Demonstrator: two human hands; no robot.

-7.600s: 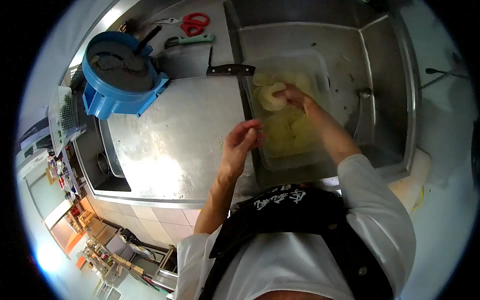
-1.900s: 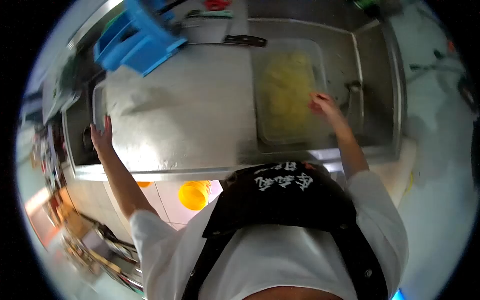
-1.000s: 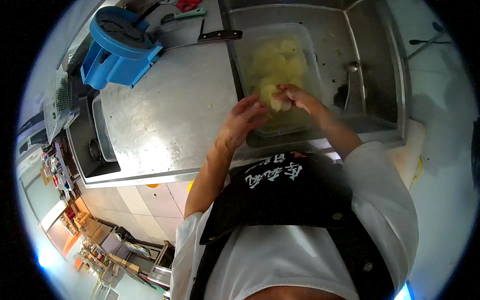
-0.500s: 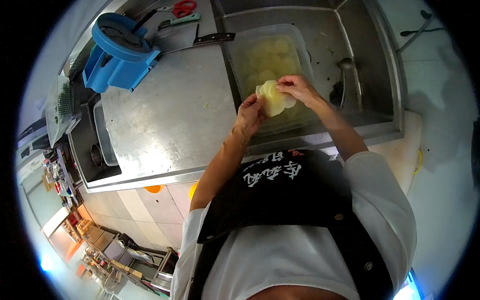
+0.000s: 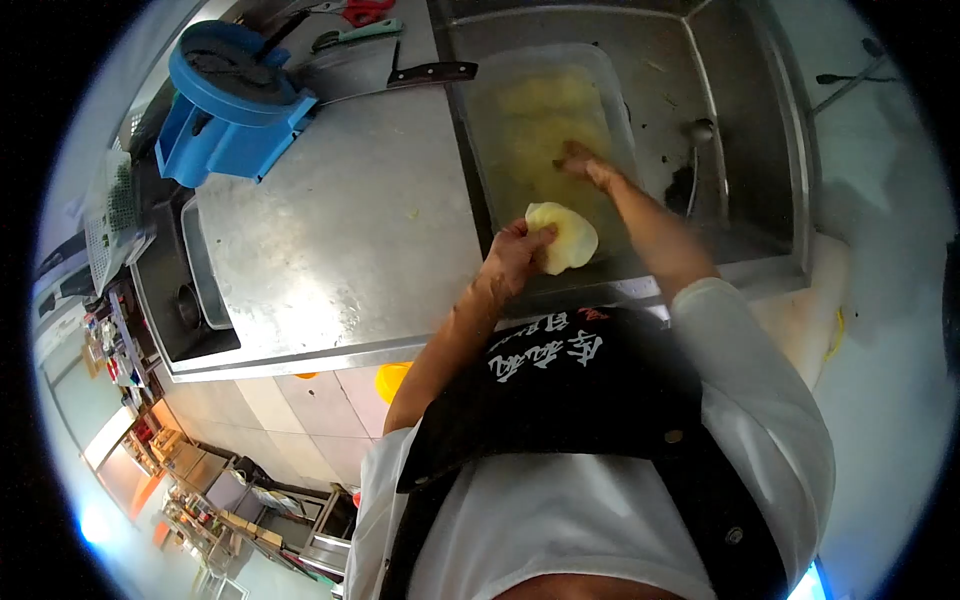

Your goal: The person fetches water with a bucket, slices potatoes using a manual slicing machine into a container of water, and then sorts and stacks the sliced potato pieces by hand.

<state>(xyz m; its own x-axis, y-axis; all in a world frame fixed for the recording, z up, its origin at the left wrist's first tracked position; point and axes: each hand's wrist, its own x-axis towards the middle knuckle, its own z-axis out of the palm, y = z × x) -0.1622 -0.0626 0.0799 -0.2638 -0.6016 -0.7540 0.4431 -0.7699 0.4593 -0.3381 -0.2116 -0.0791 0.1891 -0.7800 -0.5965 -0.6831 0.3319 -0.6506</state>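
Pale yellow round slices (image 5: 572, 240), stacked together, are pinched in my left hand (image 5: 520, 255) above the near edge of a clear plastic tub (image 5: 622, 140). The tub stands in the steel sink and holds cloudy liquid with more yellow slices (image 5: 535, 125) in it. My right hand (image 5: 585, 165) reaches into the tub over those slices; its fingertips are in the liquid or hidden, so whether they hold anything is unclear.
Left of the sink, a steel counter (image 5: 330, 220) bears a cleaver (image 5: 430, 74), a green-handled peeler (image 5: 360, 33), red scissors (image 5: 368, 10) and a blue slicer-like device (image 5: 235, 120). A ladle (image 5: 697, 135) lies in the sink (image 5: 745, 215). A yellow container (image 5: 393, 380) is below the counter.
Half a second ago both hands held the slices together. My right hand has let go and moved up into the tub, while my left hand has brought the slices slightly nearer my body.
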